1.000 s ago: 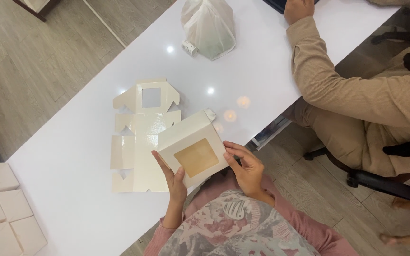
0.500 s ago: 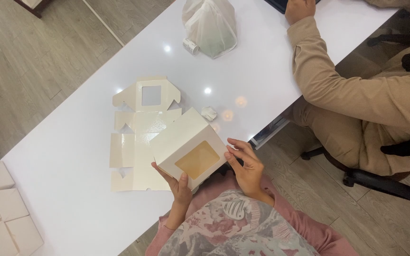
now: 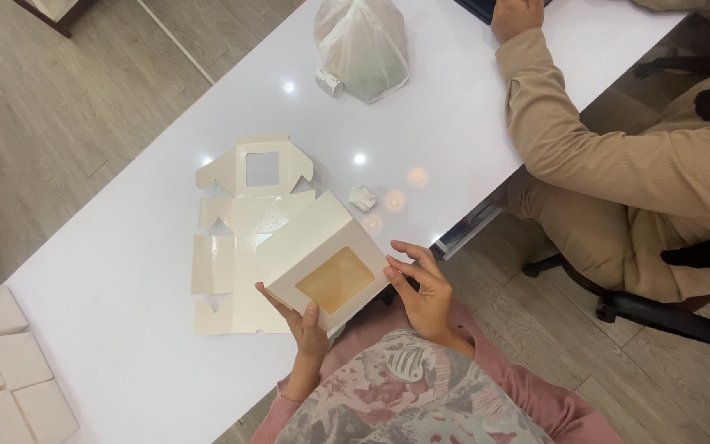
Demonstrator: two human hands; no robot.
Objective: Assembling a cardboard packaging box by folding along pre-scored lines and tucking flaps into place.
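A folded white cardboard box (image 3: 318, 251) with a clear square window sits tilted at the near edge of the white table (image 3: 125, 329). My left hand (image 3: 301, 321) grips its lower left corner from below. My right hand (image 3: 421, 284) presses its fingers against the box's right side. Under and left of the box lies a flat, unfolded white box blank (image 3: 240, 222) with a square window cut-out.
A knotted translucent plastic bag (image 3: 363, 45) stands at the far side with a small roll (image 3: 330, 82) beside it. A small white scrap (image 3: 362, 197) lies near the box. Another person in beige (image 3: 610, 156) sits at the right. Stacked white boxes (image 3: 2, 370) fill the lower left.
The box has turned and tipped up in my hands, now showing its top face as well as the window side. My right hand has shifted slightly along its right edge.
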